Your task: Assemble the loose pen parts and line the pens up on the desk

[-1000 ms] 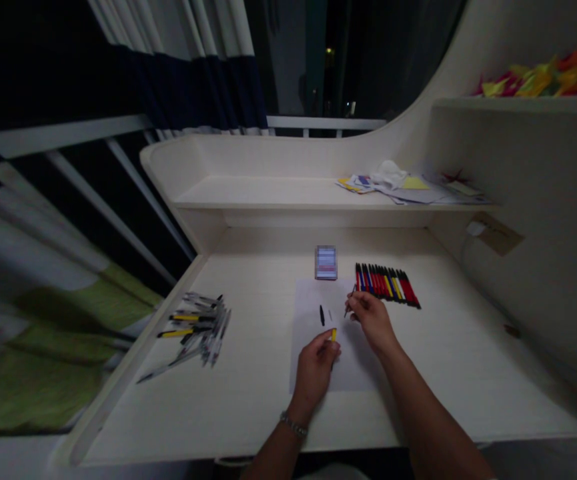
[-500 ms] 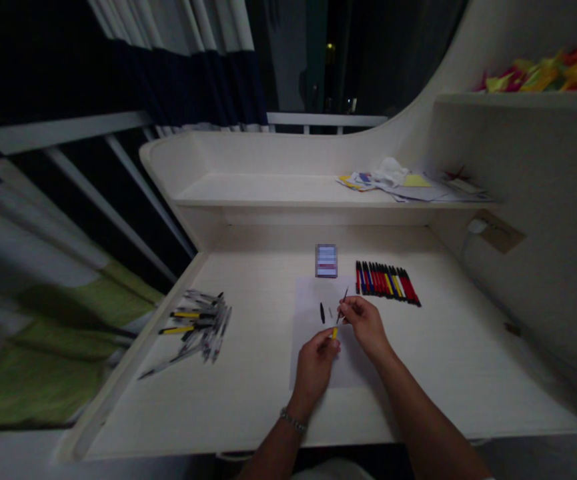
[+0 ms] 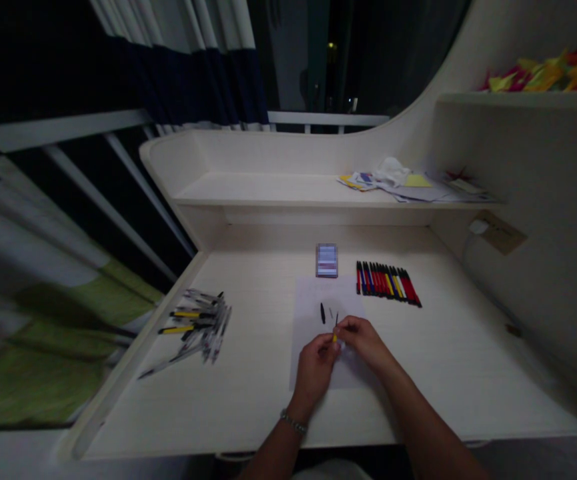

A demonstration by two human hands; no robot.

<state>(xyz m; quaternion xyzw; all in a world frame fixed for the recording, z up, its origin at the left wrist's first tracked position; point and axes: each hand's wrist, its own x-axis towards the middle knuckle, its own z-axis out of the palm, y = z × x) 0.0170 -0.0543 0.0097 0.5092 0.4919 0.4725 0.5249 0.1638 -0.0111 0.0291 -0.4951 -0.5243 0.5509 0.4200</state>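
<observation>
Both hands meet over a white sheet of paper [image 3: 313, 297] on the desk. My left hand [image 3: 315, 368] is closed around a yellow pen barrel [image 3: 334, 339]. My right hand [image 3: 365, 341] pinches a thin dark refill [image 3: 336, 320] whose lower end sits at the barrel's top. A small black pen piece [image 3: 322, 313] lies on the paper just beyond the hands. A bracelet is on my left wrist.
A row of several assembled pens [image 3: 387, 283], red, blue, yellow and black, lies to the right of the paper. A loose pile of pen parts [image 3: 198, 327] sits at the left. A small box [image 3: 327, 260] stands behind the paper. Papers [image 3: 408, 187] lie on the shelf.
My right hand has come back and left from near the pen row with the thin refill, meeting my left hand and the yellow barrel. The left hand barely moved.
</observation>
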